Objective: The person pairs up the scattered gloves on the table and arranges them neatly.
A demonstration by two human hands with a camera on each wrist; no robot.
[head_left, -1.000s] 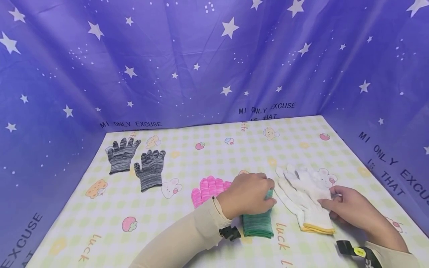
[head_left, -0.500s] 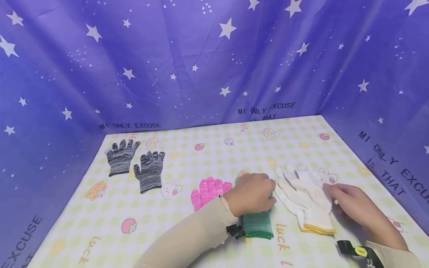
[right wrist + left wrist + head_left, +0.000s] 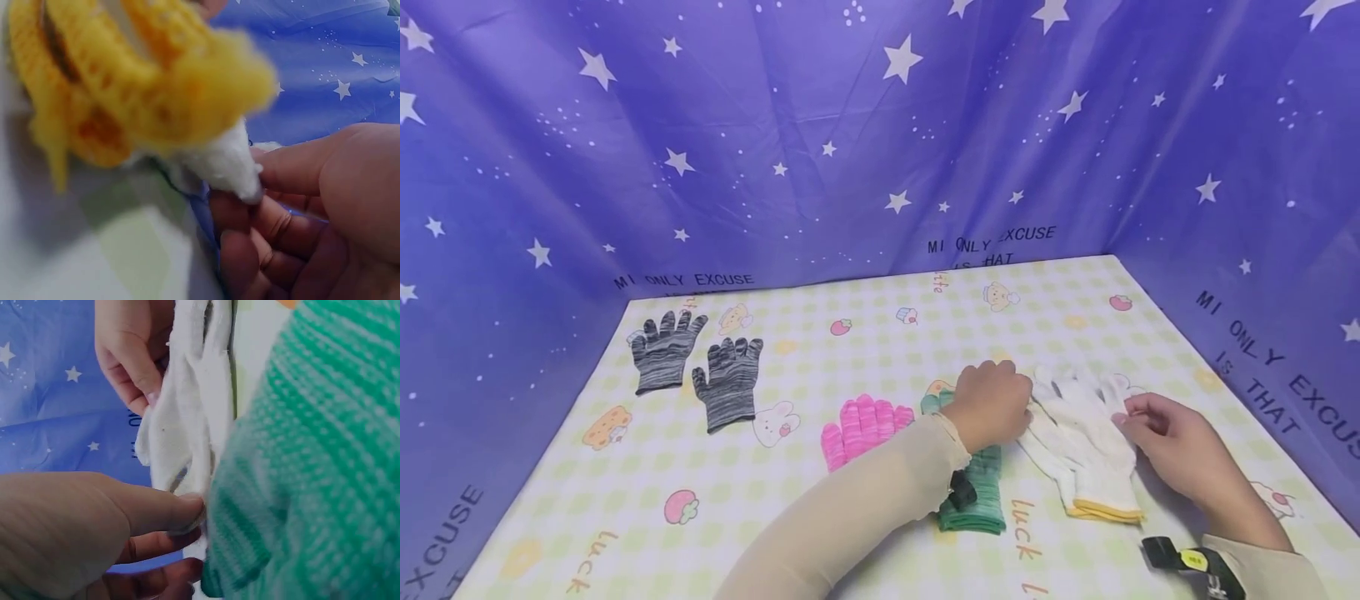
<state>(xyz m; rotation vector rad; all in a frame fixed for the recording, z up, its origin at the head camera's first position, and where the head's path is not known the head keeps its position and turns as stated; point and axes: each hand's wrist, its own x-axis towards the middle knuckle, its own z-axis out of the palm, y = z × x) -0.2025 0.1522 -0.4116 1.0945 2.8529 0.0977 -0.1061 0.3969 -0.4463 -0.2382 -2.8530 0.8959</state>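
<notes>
A pair of white knit gloves (image 3: 1093, 450) with yellow cuffs lies stacked, fingers pointing away. My left hand (image 3: 992, 408) has its thumb and forefinger pinching a finger of the white gloves (image 3: 187, 419), as the left wrist view shows. On the other side, my right hand (image 3: 1180, 442) pinches the gloves' right edge between thumb and fingers; in the right wrist view the white fabric (image 3: 228, 165) sits at the fingertips, behind the blurred yellow cuff (image 3: 187, 94). Green gloves (image 3: 972, 504) lie under my left wrist, partly hidden by it.
Bright pink gloves (image 3: 861, 429) lie left of the green ones, partly covered by my left sleeve. Two grey-black gloves (image 3: 727, 387) rest flat at the far left. A checked cloth covers the table (image 3: 820, 358), with a purple starry curtain (image 3: 820, 100) around it.
My left hand has moved from over the green gloves to the right and away, reaching the white gloves' fingers. My right hand has slid slightly up along their right edge.
</notes>
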